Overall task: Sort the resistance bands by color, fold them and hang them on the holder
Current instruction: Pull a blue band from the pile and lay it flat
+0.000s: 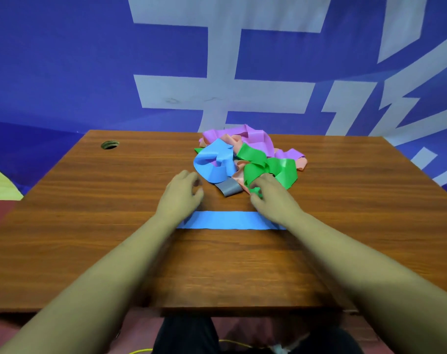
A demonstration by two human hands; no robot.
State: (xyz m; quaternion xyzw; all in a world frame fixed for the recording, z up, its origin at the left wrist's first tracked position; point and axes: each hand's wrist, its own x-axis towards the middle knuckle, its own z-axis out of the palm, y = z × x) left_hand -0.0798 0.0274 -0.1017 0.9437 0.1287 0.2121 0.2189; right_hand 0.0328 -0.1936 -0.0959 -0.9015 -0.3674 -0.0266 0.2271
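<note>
- Head view is showing the sorting step under way: one flat blue band (225,220) is lying apart from the heap (245,159), on the table (89,200) close to the person, while the rest are waiting in a tangle farther back.
- That flat blue band is running left to right across the table, its long axis parallel to the near edge, with both ends passing under the wrists.
- The right hand (271,198) is reaching into the near side of the heap, its fingers curling round the near end of the green band (276,169). This looks like the next band being picked out.
- The left hand (181,192) is hovering just beside the looped blue band (212,162), its fingers loosely curled and grasping nothing that shows. The hand is blurred, so finer detail is not readable.
- The green band is twisting and looping rather than lying straight, so no single long axis can be given. Its gripped end is pointing toward the person.
- A grey band (228,188) end is poking out between the hands, and the peach band (239,175) and purple band (258,139) are sitting tangled behind.
- The next move probably calls for drawing the green band clear, with the left hand steadying the heap, since the loops are overlapping and could drag others along.
- The holder is not appearing in view, so hanging seems well off.
</note>
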